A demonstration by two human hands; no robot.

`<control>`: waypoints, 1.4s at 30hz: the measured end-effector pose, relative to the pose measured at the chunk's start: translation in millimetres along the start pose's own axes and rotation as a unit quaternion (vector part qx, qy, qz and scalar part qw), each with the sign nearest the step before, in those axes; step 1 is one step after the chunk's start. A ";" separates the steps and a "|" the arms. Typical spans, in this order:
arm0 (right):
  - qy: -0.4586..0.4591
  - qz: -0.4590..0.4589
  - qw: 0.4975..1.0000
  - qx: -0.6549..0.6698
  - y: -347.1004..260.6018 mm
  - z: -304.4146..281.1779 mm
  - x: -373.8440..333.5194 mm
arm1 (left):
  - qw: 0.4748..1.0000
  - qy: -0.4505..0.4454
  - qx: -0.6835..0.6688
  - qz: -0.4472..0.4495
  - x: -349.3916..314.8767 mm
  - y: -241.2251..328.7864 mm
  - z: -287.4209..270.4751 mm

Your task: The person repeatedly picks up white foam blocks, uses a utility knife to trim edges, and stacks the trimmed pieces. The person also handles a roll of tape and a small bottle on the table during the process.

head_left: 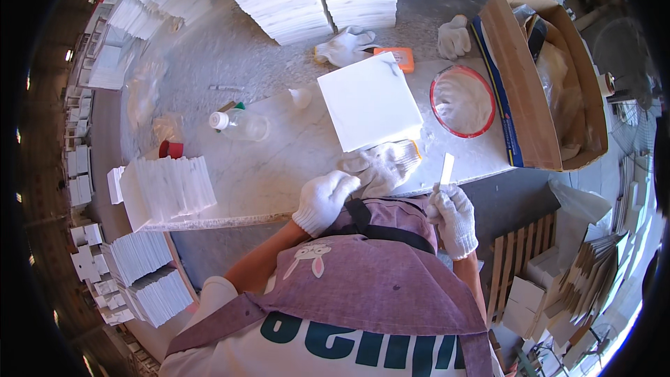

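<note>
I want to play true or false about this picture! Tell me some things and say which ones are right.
1. The right hand holds up a thin white strip. True.
2. Both hands are bare. False: both wear white gloves; the left hand too.
3. A white square tile lies on the marble table. True.
4. The round bowl has a blue rim. False: its rim is red.
5. The clear bottle stands upright. False: it lies on its side.
</note>
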State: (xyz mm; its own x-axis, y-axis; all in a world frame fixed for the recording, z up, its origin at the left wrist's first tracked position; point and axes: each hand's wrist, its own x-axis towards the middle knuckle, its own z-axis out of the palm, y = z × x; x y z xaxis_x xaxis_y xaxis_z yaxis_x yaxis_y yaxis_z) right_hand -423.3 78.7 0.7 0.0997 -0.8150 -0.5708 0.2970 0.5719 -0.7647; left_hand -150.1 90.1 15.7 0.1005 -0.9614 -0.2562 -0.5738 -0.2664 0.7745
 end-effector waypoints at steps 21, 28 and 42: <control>-0.001 -0.200 0.960 -0.198 -6.2 28.1 51.0 | 0.961 -0.084 -0.035 0.263 34.9 31.2 -6.5; -0.010 -0.227 0.907 -0.354 -23.4 51.6 66.0 | 0.979 0.134 -0.155 -0.025 24.9 -18.5 -10.3; -0.013 -0.251 0.885 -0.392 -22.6 50.7 76.8 | 0.948 0.001 -0.267 -0.171 71.1 -10.6 -6.7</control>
State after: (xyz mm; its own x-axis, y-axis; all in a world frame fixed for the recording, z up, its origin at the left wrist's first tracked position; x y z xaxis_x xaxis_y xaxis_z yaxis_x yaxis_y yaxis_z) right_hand -374.2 -1.6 -10.7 0.1668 -0.9807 -0.1019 -0.4390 0.0186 -0.8983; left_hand -131.5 24.2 -6.8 0.2094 -0.8122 -0.5446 -0.0139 -0.5593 0.8288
